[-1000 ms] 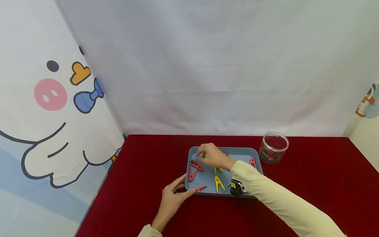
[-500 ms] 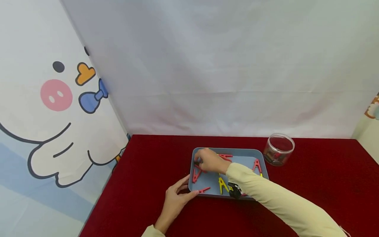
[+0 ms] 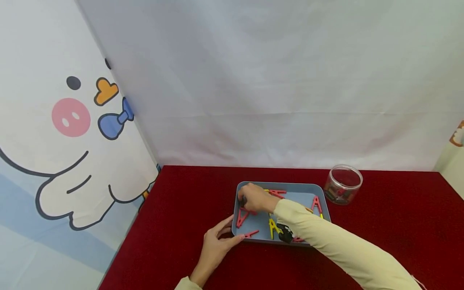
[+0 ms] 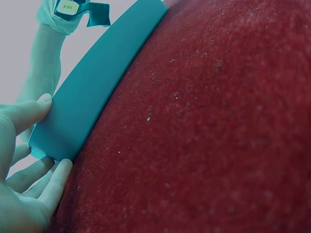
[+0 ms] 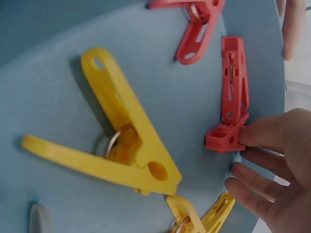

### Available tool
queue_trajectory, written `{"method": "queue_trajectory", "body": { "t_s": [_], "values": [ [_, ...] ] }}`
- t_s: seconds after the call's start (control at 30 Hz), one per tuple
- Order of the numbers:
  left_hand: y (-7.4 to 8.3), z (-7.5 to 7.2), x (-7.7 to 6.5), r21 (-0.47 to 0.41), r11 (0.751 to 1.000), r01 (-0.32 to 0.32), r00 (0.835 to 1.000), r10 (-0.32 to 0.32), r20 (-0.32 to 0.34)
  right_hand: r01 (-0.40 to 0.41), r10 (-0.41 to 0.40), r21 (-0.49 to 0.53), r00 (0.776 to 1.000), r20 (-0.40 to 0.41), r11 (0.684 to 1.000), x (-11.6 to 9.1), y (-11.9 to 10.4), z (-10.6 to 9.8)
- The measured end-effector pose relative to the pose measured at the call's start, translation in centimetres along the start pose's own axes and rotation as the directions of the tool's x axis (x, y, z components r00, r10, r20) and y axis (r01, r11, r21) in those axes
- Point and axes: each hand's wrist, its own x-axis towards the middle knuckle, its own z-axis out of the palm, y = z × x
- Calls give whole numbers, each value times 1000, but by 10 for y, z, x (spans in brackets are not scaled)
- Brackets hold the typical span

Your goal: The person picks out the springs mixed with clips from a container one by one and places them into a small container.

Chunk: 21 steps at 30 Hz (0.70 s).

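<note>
My left hand (image 3: 214, 243) holds the near left corner of the blue-grey tray (image 3: 300, 196), thumb on its front wall and fingers along the left side. In the left wrist view, those fingers (image 4: 58, 179) lie against the tray wall (image 4: 92, 87). Inside the tray's back left corner, my right hand (image 3: 256, 197) pinches a small dark object (image 3: 244, 199), its kind mostly hidden. A red clothespin (image 3: 241, 217) lies just below that hand. In the right wrist view, the fingertips (image 5: 241, 170) are right at a red clothespin (image 5: 224, 138), with a yellow clothespin (image 5: 131, 141) nearby.
A clear round jar (image 3: 342, 185) with dark and red bits inside stands beyond the tray's right end. More clothespins, red (image 3: 316, 203) and yellow (image 3: 273, 228), are scattered across the tray. Dark red cloth (image 3: 195, 193) covers the table, with a white curtain (image 3: 282, 80) behind.
My right hand has lowered into the tray's back left corner and taken the dark object between its fingers. The left hand stays at the tray corner; the head view has shifted slightly.
</note>
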Motion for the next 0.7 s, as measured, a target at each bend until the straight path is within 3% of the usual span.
{"method": "queue_trajectory", "body": {
  "t_s": [0.7],
  "values": [
    [-4,-1,2,-21,1000,3,1000,-3,7,-16,21,101,998,-53,995,3,1,3]
  ]
}}
